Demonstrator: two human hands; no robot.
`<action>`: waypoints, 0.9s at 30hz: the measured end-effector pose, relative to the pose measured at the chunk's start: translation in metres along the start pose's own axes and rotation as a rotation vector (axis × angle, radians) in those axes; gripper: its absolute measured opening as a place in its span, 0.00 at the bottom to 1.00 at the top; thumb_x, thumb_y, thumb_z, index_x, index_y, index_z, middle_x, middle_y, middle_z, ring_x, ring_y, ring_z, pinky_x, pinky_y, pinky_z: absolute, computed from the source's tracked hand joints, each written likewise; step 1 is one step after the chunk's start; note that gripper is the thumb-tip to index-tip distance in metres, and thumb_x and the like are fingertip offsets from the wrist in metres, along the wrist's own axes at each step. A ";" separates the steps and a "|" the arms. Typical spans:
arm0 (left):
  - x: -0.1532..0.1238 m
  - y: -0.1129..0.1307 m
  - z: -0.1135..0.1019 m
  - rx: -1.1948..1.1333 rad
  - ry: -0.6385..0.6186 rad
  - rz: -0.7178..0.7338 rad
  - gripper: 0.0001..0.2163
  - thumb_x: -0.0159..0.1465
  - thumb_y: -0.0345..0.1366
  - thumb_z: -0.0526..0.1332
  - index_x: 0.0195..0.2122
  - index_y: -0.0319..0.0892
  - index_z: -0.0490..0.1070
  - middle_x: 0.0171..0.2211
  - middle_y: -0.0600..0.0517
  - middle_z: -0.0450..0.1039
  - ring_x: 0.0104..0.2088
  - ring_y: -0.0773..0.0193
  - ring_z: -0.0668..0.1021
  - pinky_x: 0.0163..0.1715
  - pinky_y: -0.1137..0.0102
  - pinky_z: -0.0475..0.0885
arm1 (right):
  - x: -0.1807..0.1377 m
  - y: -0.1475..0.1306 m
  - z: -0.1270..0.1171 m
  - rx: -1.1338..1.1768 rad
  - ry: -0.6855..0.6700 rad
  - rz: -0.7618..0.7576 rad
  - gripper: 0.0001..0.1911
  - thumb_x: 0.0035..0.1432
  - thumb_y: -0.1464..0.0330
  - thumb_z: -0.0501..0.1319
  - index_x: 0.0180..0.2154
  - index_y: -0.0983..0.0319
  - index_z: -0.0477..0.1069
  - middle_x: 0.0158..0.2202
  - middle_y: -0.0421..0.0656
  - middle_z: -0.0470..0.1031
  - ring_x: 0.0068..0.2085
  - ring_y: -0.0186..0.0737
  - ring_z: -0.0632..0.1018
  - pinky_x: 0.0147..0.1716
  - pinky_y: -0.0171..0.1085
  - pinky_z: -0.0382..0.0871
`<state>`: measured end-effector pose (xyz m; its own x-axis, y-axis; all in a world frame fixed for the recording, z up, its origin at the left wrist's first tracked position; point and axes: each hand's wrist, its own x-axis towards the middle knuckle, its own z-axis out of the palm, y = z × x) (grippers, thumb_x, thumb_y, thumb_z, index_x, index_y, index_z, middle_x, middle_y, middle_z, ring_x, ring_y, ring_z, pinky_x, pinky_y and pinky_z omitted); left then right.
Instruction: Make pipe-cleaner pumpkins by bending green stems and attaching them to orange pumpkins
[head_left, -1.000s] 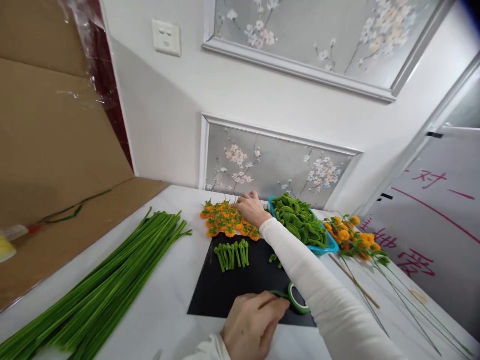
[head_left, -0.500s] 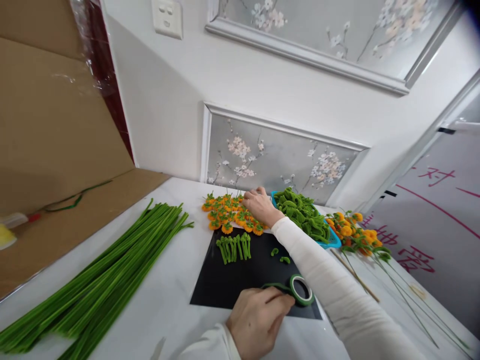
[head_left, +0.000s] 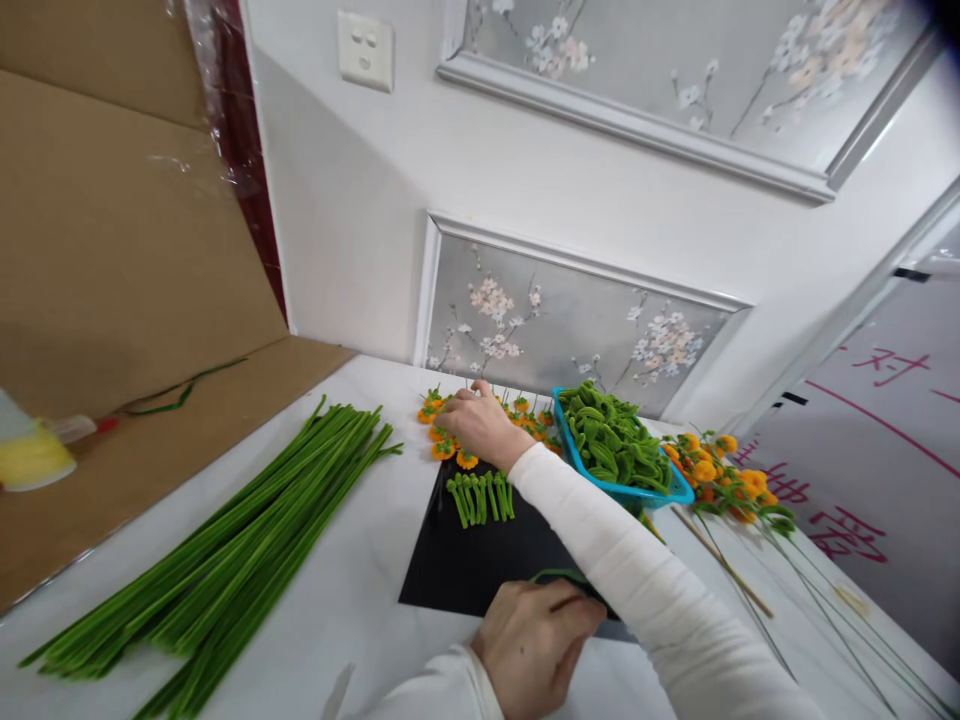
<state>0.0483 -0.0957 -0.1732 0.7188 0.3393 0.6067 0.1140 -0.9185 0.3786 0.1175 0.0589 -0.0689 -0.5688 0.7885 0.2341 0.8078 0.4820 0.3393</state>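
Note:
At the front edge of the black mat (head_left: pixel 450 570), my left hand (head_left: pixel 529 640) is closed in a pinch on green floral tape (head_left: pixel 559 575). The strip curves behind its knuckles, and my right forearm hides the tape roll. My right hand (head_left: pixel 484 425) reaches over the orange pom-pom flowers (head_left: pixel 442 450) at the back. Its fingers are bent but apart, with the tips low over the blooms and partly hidden. Short green stems (head_left: pixel 480 498) with knobbed tops lie in a row on the mat, below my right hand.
Long green fuzzy stems (head_left: pixel 247 550) lie in a bundle at left. A blue basket (head_left: pixel 626 492) of green leaf pieces (head_left: pixel 611 435) stands at back right, with finished-looking orange flower sprigs (head_left: pixel 720 470) beside it. A thin stick (head_left: pixel 724 562) lies nearby. Cardboard (head_left: pixel 127 250) borders the left.
My right hand has moved left across the orange flowers, and its forearm now covers the tape roll and small green bits. My left hand keeps its pinch. The view has shifted slightly.

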 end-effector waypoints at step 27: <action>0.032 -0.005 -0.039 -0.835 0.523 -0.365 0.20 0.60 0.33 0.63 0.52 0.45 0.60 0.48 0.50 0.66 0.45 0.71 0.74 0.44 0.78 0.72 | -0.197 -0.050 -0.012 1.206 0.628 0.619 0.10 0.58 0.65 0.59 0.32 0.65 0.74 0.29 0.41 0.67 0.31 0.26 0.67 0.30 0.27 0.60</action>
<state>0.0441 -0.0724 -0.1278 0.3274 0.7955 0.5099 -0.3880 -0.3789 0.8402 0.1874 -0.1246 -0.1207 0.1835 0.8428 0.5060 0.4001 0.4061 -0.8216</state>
